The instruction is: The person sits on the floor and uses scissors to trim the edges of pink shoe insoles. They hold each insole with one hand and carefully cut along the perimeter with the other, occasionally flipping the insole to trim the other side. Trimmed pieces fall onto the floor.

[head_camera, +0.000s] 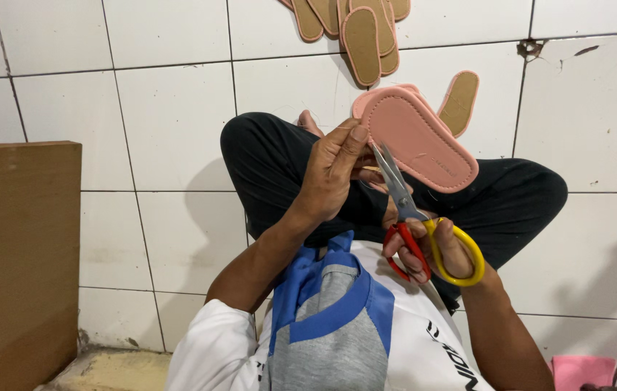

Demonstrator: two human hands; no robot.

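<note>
The left hand [334,170] is grasping the pink sole [417,137], fingers curled around its near edge and the thumb lying along the rim. The sole is being held above the lap, underside toward the camera, tilted with its far end pointing right.

The right hand [428,250] is gripping the scissors [413,224]: fingers are threaded through the red and yellow handle loops and closed on them. The blades are pointing up toward the sole, the tips meeting its lower left edge beside the left thumb. The blades are lying nearly together; whether they are cutting cannot be told.

Beyond the sole, a second sole [459,101] is lying on the tile floor [171,123], just behind the held one. Farther from the sole, a pile of tan soles [355,25] is resting at the top edge. Well left of the sole, a brown board [19,253] is standing.
</note>
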